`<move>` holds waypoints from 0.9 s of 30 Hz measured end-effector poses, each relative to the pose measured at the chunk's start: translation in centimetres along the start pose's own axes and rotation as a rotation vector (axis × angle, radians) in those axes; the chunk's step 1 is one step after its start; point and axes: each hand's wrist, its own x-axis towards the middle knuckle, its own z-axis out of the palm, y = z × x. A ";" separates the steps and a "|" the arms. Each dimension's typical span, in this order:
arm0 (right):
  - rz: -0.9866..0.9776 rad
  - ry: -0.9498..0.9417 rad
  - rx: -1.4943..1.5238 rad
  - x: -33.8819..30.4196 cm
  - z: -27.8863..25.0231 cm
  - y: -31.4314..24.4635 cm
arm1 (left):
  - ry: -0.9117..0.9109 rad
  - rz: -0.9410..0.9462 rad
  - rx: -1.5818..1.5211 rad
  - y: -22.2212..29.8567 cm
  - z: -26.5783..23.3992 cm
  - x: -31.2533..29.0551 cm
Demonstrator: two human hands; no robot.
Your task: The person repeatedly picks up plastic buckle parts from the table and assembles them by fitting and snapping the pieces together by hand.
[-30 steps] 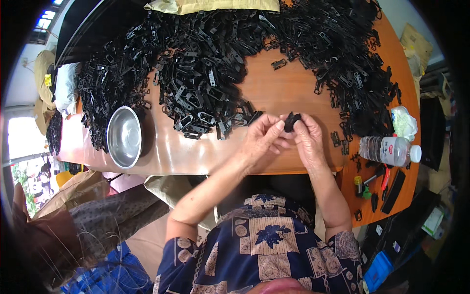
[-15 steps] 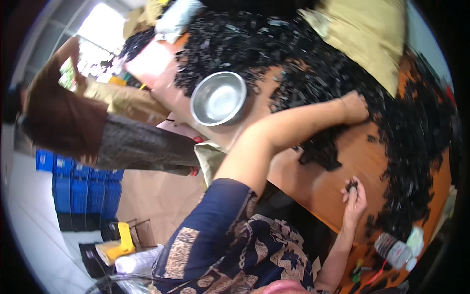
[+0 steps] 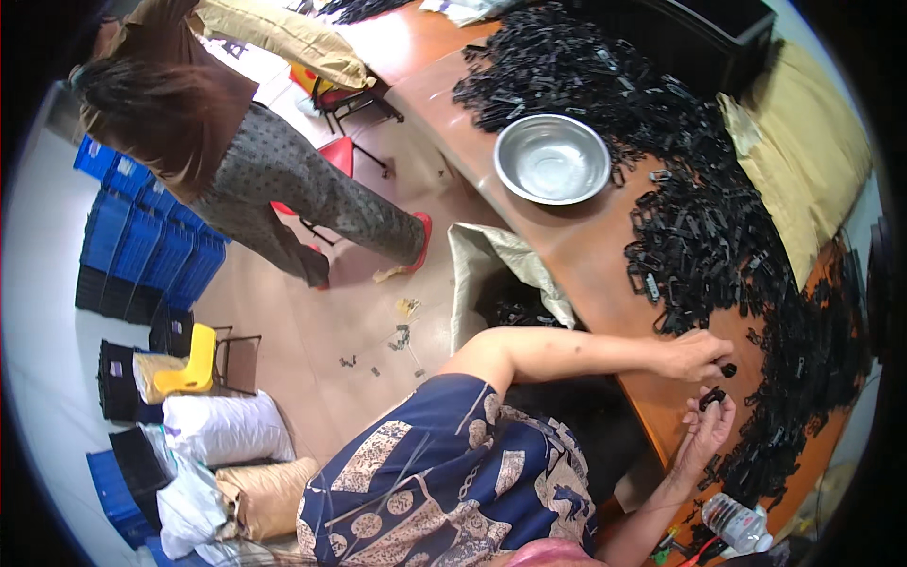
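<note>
My left hand (image 3: 694,355) is closed on a small black plastic piece (image 3: 728,370), which sticks out past its fingertips. Just below it, my right hand (image 3: 709,437) pinches another black plastic piece (image 3: 711,399), oblong like a clip or buckle. The two hands are close but apart, over the bare strip of the orange-brown table (image 3: 595,255). Beyond them spreads a heap of similar black pieces (image 3: 699,246), some with oblong openings. More of these pieces lie along the right side of the table.
A metal bowl (image 3: 553,161) stands at the table edge. An open sack (image 3: 472,274) with black pieces hangs below. A yellow sack (image 3: 803,151), a plastic bottle (image 3: 737,523), blue crates (image 3: 132,227), a yellow chair (image 3: 194,364) and a standing person (image 3: 283,170) surround the place.
My left hand has come back from the heap to beside my right hand and now shows a black piece. The whole view has shifted; the other person appears in a different stance.
</note>
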 end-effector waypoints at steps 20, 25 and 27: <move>0.179 -0.241 -0.092 -2.6 11.9 -1.7 | 0.310 0.094 -0.307 3.3 -5.1 -14.3; 0.190 -0.267 -0.107 -2.5 12.5 -1.1 | 0.322 0.038 -0.417 3.5 -5.8 -14.8; 0.173 -0.288 -0.102 -2.4 12.6 -1.2 | 0.337 0.026 -0.391 3.6 -5.5 -15.0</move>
